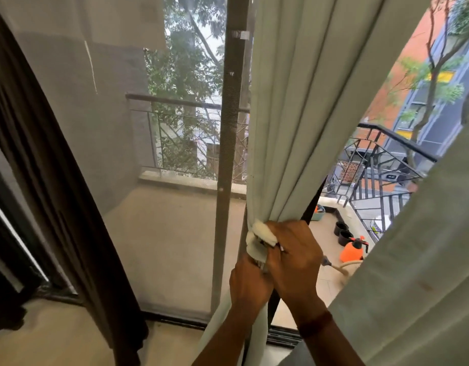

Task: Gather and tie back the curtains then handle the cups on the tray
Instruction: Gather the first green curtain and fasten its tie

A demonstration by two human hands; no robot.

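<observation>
A pale green curtain (302,114) hangs in the middle of the view, gathered into a tight bunch at waist height. A white cloth tie-back (259,239) is wrapped around that bunch. My right hand (296,257) grips the tie-back from the right, fingers closed over it. My left hand (250,283) sits just below, closed on the hanging end of the tie-back and the gathered fabric. A second pale green curtain panel (418,260) hangs loose at the right. No cups or tray are in view.
A dark brown curtain (51,180) hangs at the left beside the door frame. A mesh screen with a grey upright post (228,143) separates me from the balcony. On the balcony stand an orange sprayer (352,250), black pots (343,232) and a railing (386,165).
</observation>
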